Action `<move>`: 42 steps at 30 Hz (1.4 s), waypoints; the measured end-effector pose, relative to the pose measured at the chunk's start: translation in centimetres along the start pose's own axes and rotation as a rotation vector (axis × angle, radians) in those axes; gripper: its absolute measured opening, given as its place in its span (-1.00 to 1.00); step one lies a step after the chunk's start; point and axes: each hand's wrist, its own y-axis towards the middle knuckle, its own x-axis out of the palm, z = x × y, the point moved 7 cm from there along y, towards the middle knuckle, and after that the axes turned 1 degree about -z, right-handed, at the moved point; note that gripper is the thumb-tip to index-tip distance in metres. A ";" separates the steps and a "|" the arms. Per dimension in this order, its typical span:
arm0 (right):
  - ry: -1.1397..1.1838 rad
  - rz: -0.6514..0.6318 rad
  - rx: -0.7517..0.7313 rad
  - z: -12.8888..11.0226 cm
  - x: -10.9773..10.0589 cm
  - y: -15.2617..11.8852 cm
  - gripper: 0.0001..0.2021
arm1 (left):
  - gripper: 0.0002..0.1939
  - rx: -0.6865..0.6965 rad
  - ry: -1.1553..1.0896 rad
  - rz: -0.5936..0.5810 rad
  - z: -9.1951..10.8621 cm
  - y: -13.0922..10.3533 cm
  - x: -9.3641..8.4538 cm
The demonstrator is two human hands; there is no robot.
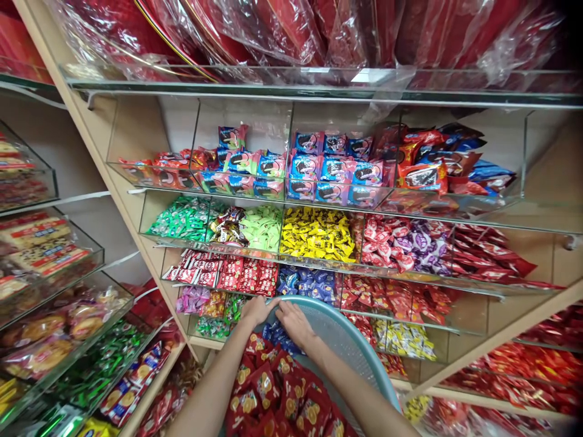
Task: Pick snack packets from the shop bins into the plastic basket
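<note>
A large blue-green plastic basket (380,358) with a perforated wall fills the lower middle of the view. Inside it lie many red candy packets (277,394) with orange-slice prints. Some dark blue wrapped candies (280,335) sit near its far side, partly under my wrists. My left hand (257,311) is closed over the basket's far rim, its fingertips hidden from me. Close beside it, my right hand (294,326) grips the same rim with fingers bent over the edge. Both hands are just in front of the lower shelf bins, near the blue wrapped candies (307,284) there.
Tiered clear bins hold yellow candies (319,233), green candies (182,218), and red packets (248,276). Blue-pink snack packs (334,173) sit higher. A glass shelf (319,94) carries plastic-wrapped red goods above. Another stocked rack (68,315) stands left, and a slanted wooden post (492,340) right.
</note>
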 end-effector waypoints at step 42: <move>0.587 0.271 0.310 7.3 -2.0 3.9 -0.87 | -0.21 -0.025 -0.018 -0.013 -0.1 0.1 -0.2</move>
